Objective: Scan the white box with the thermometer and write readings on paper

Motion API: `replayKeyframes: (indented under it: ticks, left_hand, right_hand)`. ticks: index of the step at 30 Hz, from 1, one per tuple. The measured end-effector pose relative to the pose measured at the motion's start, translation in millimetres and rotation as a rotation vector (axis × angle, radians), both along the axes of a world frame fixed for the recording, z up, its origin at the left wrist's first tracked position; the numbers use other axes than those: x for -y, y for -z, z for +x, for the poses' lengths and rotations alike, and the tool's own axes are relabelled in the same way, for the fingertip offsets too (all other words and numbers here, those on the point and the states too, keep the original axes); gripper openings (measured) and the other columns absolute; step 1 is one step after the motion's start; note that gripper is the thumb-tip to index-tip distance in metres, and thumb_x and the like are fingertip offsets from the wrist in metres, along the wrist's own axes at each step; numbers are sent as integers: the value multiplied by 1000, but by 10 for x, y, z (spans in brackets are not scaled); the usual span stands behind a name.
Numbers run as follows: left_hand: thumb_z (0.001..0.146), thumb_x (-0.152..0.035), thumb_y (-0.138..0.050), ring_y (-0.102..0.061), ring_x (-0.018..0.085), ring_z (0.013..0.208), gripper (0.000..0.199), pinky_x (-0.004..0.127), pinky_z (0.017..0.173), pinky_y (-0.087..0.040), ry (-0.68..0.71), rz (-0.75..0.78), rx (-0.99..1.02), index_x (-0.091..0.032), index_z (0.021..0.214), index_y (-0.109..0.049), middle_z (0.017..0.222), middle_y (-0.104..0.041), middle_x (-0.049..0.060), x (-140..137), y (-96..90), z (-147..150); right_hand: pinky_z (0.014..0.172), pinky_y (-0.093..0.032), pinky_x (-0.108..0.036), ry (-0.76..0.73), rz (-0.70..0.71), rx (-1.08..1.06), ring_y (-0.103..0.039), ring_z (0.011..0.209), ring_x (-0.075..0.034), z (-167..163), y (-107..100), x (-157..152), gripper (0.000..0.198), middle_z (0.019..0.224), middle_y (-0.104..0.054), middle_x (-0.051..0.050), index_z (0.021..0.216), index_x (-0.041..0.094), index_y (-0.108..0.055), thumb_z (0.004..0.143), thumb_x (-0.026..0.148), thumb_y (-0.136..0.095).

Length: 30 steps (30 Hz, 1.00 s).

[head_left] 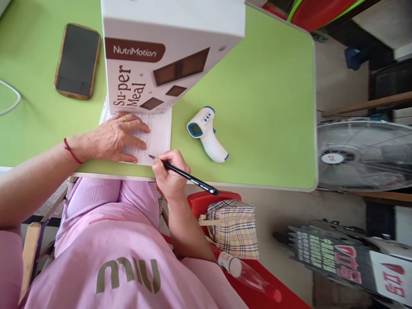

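Observation:
My left hand [117, 136] lies flat with fingers spread on a sheet of paper [162, 131] covered in small writing on its left part. In my right hand [172, 174] is a black pen [189, 177], its tip pointing left just over the paper's lower right part; whether it touches cannot be made out. A white NutriMotion box [135, 77] stands right behind my left hand and hides the top of the sheet. To the right of the paper, a white and blue infrared thermometer [207, 134] lies on the green table [267, 107].
A phone [77, 61] lies at the left of the box, and a white cable [14, 96] curves at the far left. Beyond the table's right edge stands a fan [360, 156]. Below, a red chair holds a plaid bag [233, 227] and a plastic bottle [247, 274].

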<state>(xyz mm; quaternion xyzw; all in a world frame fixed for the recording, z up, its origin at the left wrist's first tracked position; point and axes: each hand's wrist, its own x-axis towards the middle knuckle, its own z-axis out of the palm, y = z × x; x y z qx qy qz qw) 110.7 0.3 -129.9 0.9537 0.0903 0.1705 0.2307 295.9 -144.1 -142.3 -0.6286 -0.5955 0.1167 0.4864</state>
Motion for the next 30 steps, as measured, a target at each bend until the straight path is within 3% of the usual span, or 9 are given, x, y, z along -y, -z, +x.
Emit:
replayKeyframes:
  ticks: [11, 30]
  left_hand:
    - [96, -51, -66, -59, 33, 126, 34, 49, 111, -42, -3, 19, -13, -24, 112, -79, 138, -65, 13, -4, 14, -3]
    - [93, -51, -69, -59, 34, 126, 33, 50, 110, -42, -16, -13, -8, -26, 110, -80, 139, -66, 13, 6, 1, 5]
  right_hand:
    - [48, -39, -23, 55, 11, -14, -43, 46, -9, 8, 42, 23, 14, 55, -49, 9, 73, 24, -51, 86, 24, -57]
    - [48, -37, -23, 9, -37, -45, -39, 46, -9, -10, 7, -2, 14, 55, -46, 9, 73, 24, -50, 86, 27, -57]
